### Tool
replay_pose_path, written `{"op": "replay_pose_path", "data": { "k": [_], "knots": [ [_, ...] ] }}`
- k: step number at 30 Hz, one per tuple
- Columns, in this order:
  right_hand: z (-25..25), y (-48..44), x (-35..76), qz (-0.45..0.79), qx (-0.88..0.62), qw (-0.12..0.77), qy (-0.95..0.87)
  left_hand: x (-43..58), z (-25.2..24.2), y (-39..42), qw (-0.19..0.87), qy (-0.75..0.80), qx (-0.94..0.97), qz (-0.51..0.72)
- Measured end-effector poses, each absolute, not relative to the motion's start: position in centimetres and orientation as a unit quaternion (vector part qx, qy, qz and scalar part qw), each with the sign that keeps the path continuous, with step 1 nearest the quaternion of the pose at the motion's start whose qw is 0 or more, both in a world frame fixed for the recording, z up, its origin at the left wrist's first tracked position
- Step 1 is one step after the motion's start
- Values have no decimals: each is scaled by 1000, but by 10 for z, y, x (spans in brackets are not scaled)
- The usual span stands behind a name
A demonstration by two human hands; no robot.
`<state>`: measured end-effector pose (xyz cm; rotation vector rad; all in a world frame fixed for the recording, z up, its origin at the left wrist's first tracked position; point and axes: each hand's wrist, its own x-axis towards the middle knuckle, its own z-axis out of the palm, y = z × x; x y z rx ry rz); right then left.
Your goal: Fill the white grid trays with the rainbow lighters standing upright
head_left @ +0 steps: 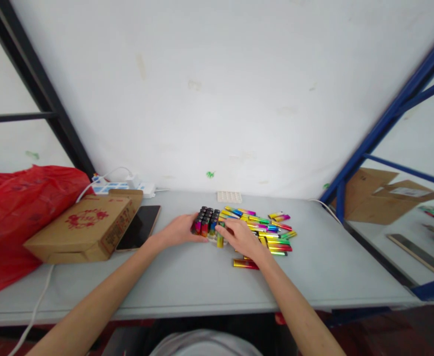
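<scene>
Grips one yellow-green lighter [220, 241] near its upper end, between thumb and fingers of the right hand [241, 236], roughly upright, at the front right of the packed block. Clasps the left flank of that block of black-topped lighters [207, 217] with the left hand [181, 230], presumably to steady it against pressure from the right. Noted just left of the gripped lighter: close rows, black ends up, probably held upright by the pale tray [212, 240] showing in part below. Right of the grip, loose lighters [272, 228] in mixed bright colours, lying flat in a scattered heap, apparently for easy reach by the right hand; nearer the body, at the heap's front, a red-and-yellow lighter [245, 264]. Beyond the grip, close to the wall [217, 109], a gridded white tray [229, 197], seemingly set back to leave working room. Left of the grip, in order: dark phone [140, 227], cardboard box [83, 225], red bag [34, 212]; behind the box, a power strip [122, 188], likely placed there to keep cables off the work area. Far right of the grip, past the blue frame [372, 133], folded cardboard [380, 198]. Impossible to tell: seating of the gripped lighter in the tray. Hidden: most of the tray, far-side fingers of the left hand, part of the heap behind the right hand and forearm. Cut off by the picture edge: red bag at left, blurred items at far right.
</scene>
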<state>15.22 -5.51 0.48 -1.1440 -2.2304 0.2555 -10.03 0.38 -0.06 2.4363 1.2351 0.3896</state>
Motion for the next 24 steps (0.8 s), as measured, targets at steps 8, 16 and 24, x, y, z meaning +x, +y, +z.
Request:
{"op": "replay_pose_path", "data": {
  "k": [8,16,24],
  "knots": [
    [-2,-53,142,19,-439,269,-857,-99,-1,3,191,442,865,143],
    [1,-52,142,22,-448,237,-862,-98,4,1,202,448,860,136],
    [-8,-28,240,-11,-618,273,-738,-97,8,-1,208,452,857,132]
  ]
}}
